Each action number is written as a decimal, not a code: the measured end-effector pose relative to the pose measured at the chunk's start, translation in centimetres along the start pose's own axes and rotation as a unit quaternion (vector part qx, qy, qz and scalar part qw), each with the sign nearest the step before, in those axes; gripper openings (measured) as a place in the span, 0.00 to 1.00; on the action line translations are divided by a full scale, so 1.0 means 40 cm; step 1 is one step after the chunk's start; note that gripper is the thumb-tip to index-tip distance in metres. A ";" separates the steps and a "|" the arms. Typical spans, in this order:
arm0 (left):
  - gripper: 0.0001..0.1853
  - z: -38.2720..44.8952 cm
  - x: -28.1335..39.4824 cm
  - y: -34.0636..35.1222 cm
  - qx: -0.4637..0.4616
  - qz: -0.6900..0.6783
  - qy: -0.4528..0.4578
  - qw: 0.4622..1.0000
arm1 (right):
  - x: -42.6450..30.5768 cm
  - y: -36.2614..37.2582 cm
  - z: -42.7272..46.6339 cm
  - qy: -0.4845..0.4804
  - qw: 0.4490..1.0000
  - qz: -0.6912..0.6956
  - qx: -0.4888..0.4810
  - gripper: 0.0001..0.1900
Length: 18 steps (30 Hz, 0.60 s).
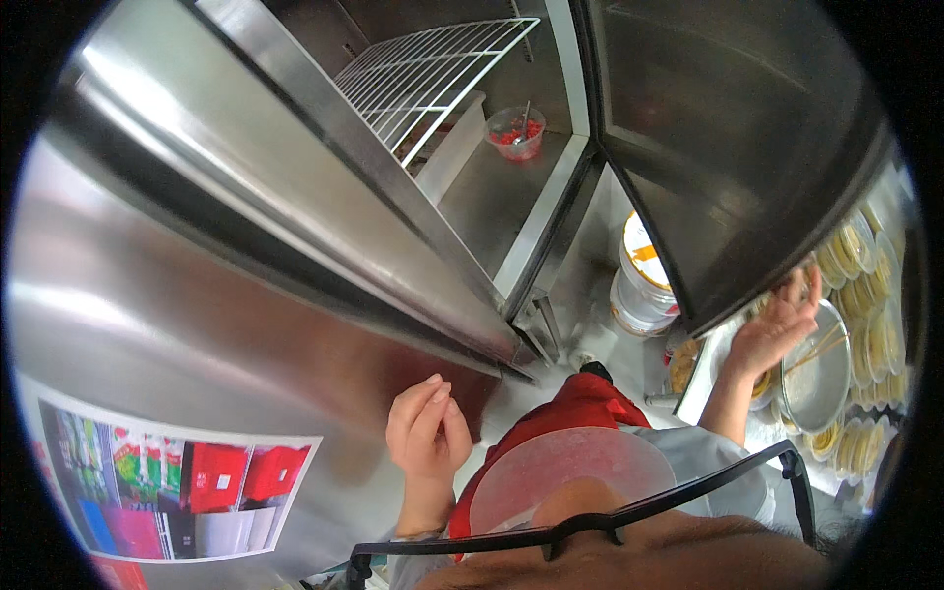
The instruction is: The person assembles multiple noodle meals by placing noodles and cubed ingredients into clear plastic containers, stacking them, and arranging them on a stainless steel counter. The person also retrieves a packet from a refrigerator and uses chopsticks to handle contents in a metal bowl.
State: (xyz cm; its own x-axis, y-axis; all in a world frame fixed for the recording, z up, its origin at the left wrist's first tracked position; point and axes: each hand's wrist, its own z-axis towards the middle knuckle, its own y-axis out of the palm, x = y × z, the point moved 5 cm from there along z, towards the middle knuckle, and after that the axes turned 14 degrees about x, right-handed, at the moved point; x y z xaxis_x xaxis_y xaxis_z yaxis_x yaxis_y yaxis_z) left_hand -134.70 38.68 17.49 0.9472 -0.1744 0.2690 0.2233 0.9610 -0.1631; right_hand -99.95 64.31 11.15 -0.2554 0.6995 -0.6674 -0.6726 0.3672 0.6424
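My right hand [776, 324] is raised with its fingers apart, at the free edge of an open refrigerator door [745, 162]; light contact with the edge cannot be ruled out. On the other side, my left hand [429, 435] has its fingers curled together in front of the stainless steel front [310, 324], and nothing shows in it. Inside the open compartment, a clear plastic tub [522, 151] of chopped red food stands on the floor with a metal spoon [526, 118] in it. Beside the tub is a white container [451, 151], partly under a white wire shelf [472, 91].
White plastic buckets [640, 299] are stacked on the floor behind the door. At right, a large bowl [815, 398] with chopsticks [817, 355] stands among stacked clear containers [874, 332] of yellowish food. A printed photo sheet [177, 479] is on the steel at left.
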 end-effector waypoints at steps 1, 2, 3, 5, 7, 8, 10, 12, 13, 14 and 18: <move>0.13 0.009 0.000 0.025 0.004 -0.017 -0.005 1.000 | -0.006 0.006 0.015 -0.023 0.999 -0.004 0.024 0.43; 0.12 0.020 -0.005 0.051 -0.011 -0.019 -0.011 1.000 | -0.005 0.018 0.021 -0.047 0.998 0.013 0.046 0.41; 0.12 0.031 -0.005 0.072 -0.021 0.008 0.011 1.000 | 0.004 0.028 0.024 -0.062 0.993 0.035 0.089 0.40; 0.11 0.053 -0.012 0.112 -0.037 0.050 0.039 0.997 | 0.014 0.066 0.030 -0.178 0.975 0.022 0.132 0.34; 0.14 0.069 -0.006 0.143 -0.045 0.088 0.098 0.990 | 0.076 0.133 0.003 -0.292 0.939 0.088 0.157 0.29; 0.14 0.075 -0.001 0.158 -0.025 0.118 0.140 0.983 | 0.103 0.184 -0.015 -0.386 0.912 0.110 0.082 0.26; 0.14 0.089 0.001 0.184 0.027 0.151 0.214 0.965 | 0.232 0.314 -0.097 -0.377 0.921 0.083 -0.047 0.16; 0.14 0.102 -0.001 0.201 0.052 0.204 0.255 0.944 | 0.463 0.516 -0.175 -0.080 0.951 -0.008 -0.300 0.10; 0.14 0.107 -0.005 0.212 0.044 0.215 0.258 0.941 | 0.598 0.633 -0.241 0.046 0.933 -0.069 -0.350 0.09; 0.13 0.114 -0.014 0.221 0.044 0.236 0.265 0.934 | 0.683 0.759 -0.295 -0.058 0.899 -0.100 -0.422 0.10; 0.13 0.130 -0.055 0.263 0.028 0.306 0.272 0.912 | 1.001 1.129 -0.506 -0.071 0.834 -0.211 -0.505 0.13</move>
State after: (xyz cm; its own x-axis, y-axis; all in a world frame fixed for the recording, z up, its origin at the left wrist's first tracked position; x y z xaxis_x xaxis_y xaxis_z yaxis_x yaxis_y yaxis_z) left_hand -135.64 50.29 20.13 0.8682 0.3321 -0.3687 -0.3831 0.9208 -0.0726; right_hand -154.61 96.48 5.81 0.1877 0.7312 -0.6559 -0.9419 -0.0554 -0.3313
